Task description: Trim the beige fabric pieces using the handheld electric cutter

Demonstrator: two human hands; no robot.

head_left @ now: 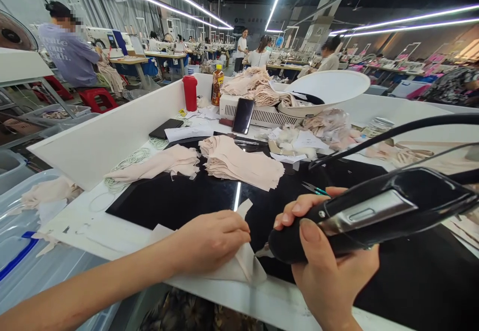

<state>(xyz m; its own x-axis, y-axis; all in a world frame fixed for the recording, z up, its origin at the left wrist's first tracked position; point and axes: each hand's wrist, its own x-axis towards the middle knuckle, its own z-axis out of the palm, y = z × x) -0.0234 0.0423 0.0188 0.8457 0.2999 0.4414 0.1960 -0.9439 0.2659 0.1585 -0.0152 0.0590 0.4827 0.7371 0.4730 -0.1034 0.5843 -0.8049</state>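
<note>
My left hand (213, 241) is closed over a pale pink cloth piece (245, 263) at the table's near edge, its fingertips pinched together. A corner of the cloth sticks up past the fingers. My right hand (333, 271) wraps around a black corded handheld tool (377, 213) with a silver panel. The tool's narrow metal tip (265, 251) points left, close to the cloth's right edge; whether it touches is unclear. Beyond my hands, a fanned stack of pale pink cloth pieces (239, 164) lies on the black board (175, 203), beside a smaller pile (160, 164).
Teal-handled snips (316, 189) lie just past my right hand. A dark phone (243, 116) leans on a scale (267, 116) heaped with cloth. A red cup (190, 93) and a bottle (217, 85) stand behind. The tool's black cable (392, 127) arcs at right. Co-workers sit farther off.
</note>
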